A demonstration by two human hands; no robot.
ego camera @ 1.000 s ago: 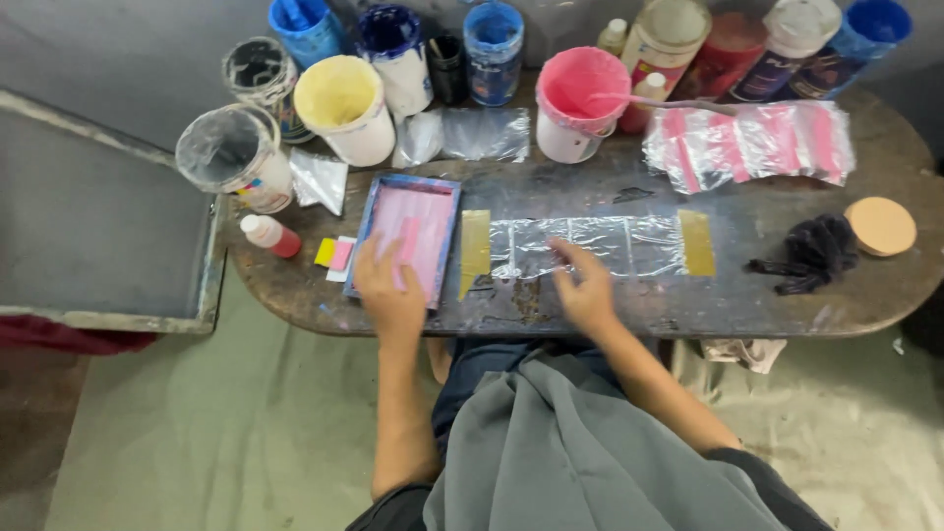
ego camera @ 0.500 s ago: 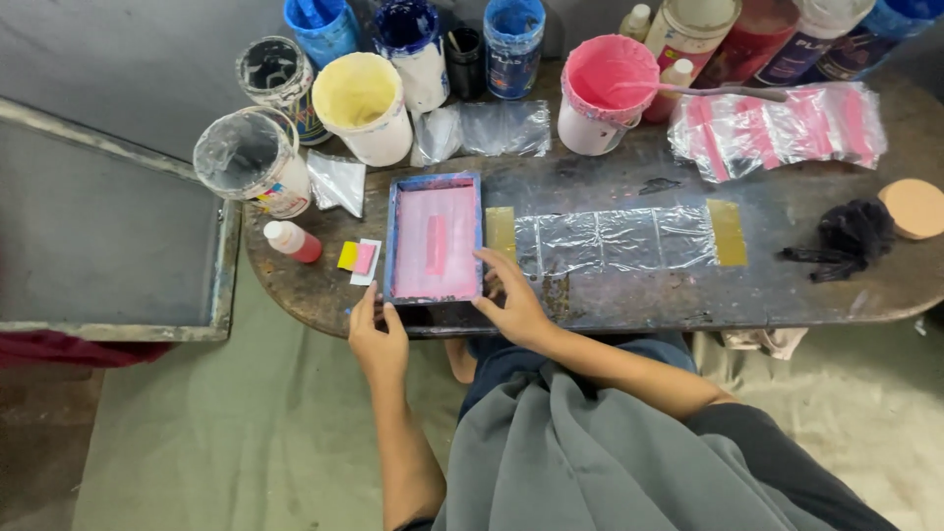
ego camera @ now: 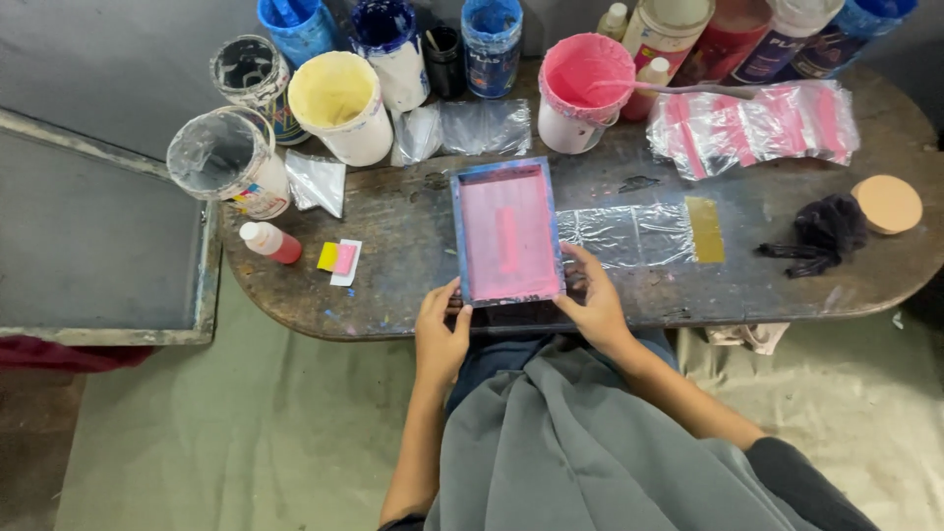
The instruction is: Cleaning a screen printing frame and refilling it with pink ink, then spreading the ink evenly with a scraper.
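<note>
the dark, paint-scuffed oval worktop [ego camera: 413, 246] carried tubs of ink. on it lay a small blue-framed screen [ego camera: 506, 234] with pink mesh, seemingly being squared over the clear plastic strip [ego camera: 629, 234]. the left hand [ego camera: 442, 329] and right hand [ego camera: 590, 300] each pinched a near corner, fingers closed on the frame; steady alignment seemed needed next.

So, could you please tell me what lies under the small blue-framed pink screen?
The blue-framed pink screen covers the left end of a clear plastic strip on the dark wooden table; whatever lies beneath the mesh is hidden.
</note>
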